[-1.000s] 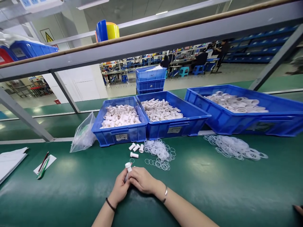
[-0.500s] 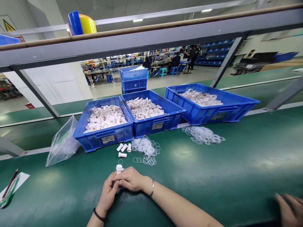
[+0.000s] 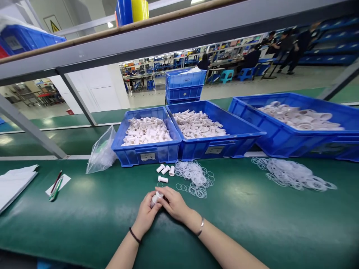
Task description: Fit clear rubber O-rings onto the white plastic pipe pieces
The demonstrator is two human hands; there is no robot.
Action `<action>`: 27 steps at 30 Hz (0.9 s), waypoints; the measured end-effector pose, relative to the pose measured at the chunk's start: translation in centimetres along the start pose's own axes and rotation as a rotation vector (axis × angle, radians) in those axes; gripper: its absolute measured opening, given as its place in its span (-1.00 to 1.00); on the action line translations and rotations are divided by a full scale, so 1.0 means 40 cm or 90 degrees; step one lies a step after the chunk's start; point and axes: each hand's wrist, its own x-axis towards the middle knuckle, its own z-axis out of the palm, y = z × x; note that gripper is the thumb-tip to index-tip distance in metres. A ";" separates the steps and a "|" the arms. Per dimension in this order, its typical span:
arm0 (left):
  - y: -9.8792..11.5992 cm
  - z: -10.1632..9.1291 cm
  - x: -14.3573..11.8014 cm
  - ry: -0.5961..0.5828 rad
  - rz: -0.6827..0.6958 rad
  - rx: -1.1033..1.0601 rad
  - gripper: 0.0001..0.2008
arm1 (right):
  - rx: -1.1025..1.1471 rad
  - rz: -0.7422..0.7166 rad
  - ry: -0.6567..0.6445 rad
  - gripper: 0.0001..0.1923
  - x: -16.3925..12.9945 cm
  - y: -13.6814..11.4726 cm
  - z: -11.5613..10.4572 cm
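Note:
A white plastic pipe fitting (image 3: 156,198) is tilted between my two hands, low over the green table. My left hand (image 3: 146,215) is closed around its body. Fingers and thumb of my right hand (image 3: 174,204) grip its flanged upper end; part of the fitting is hidden behind them. Just beyond my fingertips lies a single clear ring (image 3: 160,184). Past it are a fitting lying on its side (image 3: 163,179) and a few more short white fittings (image 3: 165,169). A pile of clear rings (image 3: 195,175) spreads out to their right.
Blue bins (image 3: 146,157) (image 3: 218,147) (image 3: 280,144) of white parts line the back. A second ring heap (image 3: 293,173) lies right. Leftward are a clear plastic bag (image 3: 102,153), pens (image 3: 57,186) on paper and white sheets (image 3: 17,183). A shelf beam (image 3: 168,31) crosses above.
The view has swung left, so the bench things appear farther right. Between my hands the fitting has gone from nearly upright to tilted. Another person's hand at the right edge is out of view.

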 end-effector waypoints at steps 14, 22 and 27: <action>0.004 -0.002 0.010 0.116 -0.108 -0.373 -0.57 | -0.184 0.074 -0.048 -0.81 0.058 0.057 -0.040; -0.004 0.003 0.004 0.099 -0.099 -0.322 -0.52 | -0.292 0.067 0.023 -0.72 0.052 0.093 -0.056; 0.007 0.006 0.006 0.081 -0.100 -0.292 -0.50 | -0.395 0.075 0.054 -0.71 0.118 0.124 -0.099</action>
